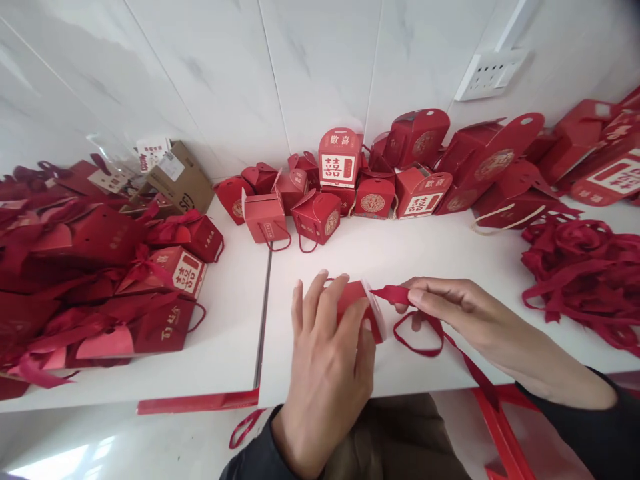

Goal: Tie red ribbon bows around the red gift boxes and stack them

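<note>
My left hand (327, 353) is wrapped over a small red gift box (367, 308) lying on the white table (380, 257), fingers curled on top of it. My right hand (450, 308) pinches a red ribbon (425, 333) right at the box's end. The ribbon loops on the table below my right hand and trails off the front edge.
Several red gift boxes (340, 157) line the back by the tiled wall. A heap of red boxes (100, 280) with ribbons fills the left table. Loose red ribbons (580, 267) pile at the right. A brown carton (180, 177) stands back left. A wall socket (490, 73) is above.
</note>
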Available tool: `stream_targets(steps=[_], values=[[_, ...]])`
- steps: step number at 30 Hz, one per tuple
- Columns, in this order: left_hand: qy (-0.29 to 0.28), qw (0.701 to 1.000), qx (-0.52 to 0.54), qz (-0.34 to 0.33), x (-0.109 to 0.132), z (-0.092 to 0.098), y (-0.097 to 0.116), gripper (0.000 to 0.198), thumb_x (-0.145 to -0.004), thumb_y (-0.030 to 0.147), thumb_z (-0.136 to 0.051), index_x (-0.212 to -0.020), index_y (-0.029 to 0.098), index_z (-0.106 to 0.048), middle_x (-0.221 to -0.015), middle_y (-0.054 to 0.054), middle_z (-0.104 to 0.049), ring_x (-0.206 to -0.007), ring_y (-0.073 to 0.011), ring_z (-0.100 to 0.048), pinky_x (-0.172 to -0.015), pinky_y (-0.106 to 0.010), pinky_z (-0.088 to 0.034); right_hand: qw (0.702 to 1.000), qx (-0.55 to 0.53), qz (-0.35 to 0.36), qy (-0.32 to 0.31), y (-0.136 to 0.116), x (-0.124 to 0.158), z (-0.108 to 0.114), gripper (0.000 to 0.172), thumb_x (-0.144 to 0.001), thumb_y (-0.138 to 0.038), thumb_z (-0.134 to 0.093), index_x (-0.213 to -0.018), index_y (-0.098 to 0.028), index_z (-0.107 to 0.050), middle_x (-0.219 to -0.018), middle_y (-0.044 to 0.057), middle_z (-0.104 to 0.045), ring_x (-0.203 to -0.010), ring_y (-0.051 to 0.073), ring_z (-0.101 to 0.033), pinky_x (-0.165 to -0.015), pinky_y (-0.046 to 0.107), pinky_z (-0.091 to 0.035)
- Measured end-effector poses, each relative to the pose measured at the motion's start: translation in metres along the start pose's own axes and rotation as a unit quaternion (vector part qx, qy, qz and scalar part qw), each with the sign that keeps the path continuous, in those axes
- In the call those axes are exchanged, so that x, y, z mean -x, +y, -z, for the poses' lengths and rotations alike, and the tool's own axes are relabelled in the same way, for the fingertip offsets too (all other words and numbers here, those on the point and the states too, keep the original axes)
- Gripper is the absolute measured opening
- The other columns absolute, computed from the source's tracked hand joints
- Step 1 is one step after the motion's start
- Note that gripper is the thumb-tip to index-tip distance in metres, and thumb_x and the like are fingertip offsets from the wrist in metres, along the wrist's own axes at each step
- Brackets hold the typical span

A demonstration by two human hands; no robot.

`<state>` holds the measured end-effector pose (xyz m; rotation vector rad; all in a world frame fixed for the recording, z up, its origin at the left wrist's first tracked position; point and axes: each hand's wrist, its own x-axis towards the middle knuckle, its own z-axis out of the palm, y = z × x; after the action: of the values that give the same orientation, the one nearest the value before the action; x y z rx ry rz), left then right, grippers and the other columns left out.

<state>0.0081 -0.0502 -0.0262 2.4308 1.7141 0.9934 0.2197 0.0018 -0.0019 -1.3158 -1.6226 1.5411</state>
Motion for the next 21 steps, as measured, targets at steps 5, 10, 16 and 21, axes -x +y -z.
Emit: stream_targets(steps=[5, 10, 16, 21], values=[[0.005, 1.000, -0.003, 0.025, -0.006, -0.010, -0.002, 0.028, -0.093, 0.005, -0.054, -0.113, 0.018, -0.069, -0.134, -0.012, -0.063, -0.142, -0.0345, -0.044, -0.125, -0.065, -0.023, 0.993, -0.107, -0.039, -0.009, 0.019, -0.004, -0.002, 0.039, -0.103, -0.055, -0.060, -0.085, -0.023, -0.072, -0.085, 0.002, -0.068, -0.082, 0.020, -0.057, -0.081, 0.033, -0.042], [0.014, 0.999, 0.035, 0.035, -0.010, -0.013, -0.005, 0.023, -0.096, 0.007, -0.054, -0.107, 0.019, -0.070, -0.126, -0.010, -0.067, -0.136, -0.0330, -0.048, -0.122, -0.066, -0.028, 0.973, -0.220, -0.056, -0.034, 0.029, -0.005, -0.008, 0.033, -0.101, -0.047, -0.065, -0.082, -0.021, -0.073, -0.080, 0.002, -0.066, -0.078, 0.018, -0.055, -0.073, 0.029, -0.045], [0.009, 0.996, 0.079, 0.044, -0.011, -0.014, -0.005, 0.023, -0.097, 0.007, -0.053, -0.108, 0.020, -0.068, -0.123, -0.009, -0.068, -0.133, -0.0312, -0.050, -0.119, -0.064, -0.035, 0.960, -0.262, -0.083, -0.056, 0.031, -0.007, -0.013, 0.032, -0.097, -0.046, -0.069, -0.082, -0.018, -0.072, -0.086, 0.003, -0.065, -0.071, 0.015, -0.053, -0.066, 0.027, -0.045], [0.016, 0.995, 0.091, 0.043, -0.011, -0.014, -0.005, 0.022, -0.097, 0.008, -0.052, -0.108, 0.020, -0.068, -0.121, -0.010, -0.069, -0.133, -0.0312, -0.051, -0.118, -0.063, -0.037, 0.965, -0.240, -0.094, -0.049, 0.035, -0.011, -0.016, 0.033, -0.095, -0.048, -0.069, -0.081, -0.017, -0.071, -0.087, 0.004, -0.064, -0.074, 0.017, -0.053, -0.067, 0.029, -0.046]])
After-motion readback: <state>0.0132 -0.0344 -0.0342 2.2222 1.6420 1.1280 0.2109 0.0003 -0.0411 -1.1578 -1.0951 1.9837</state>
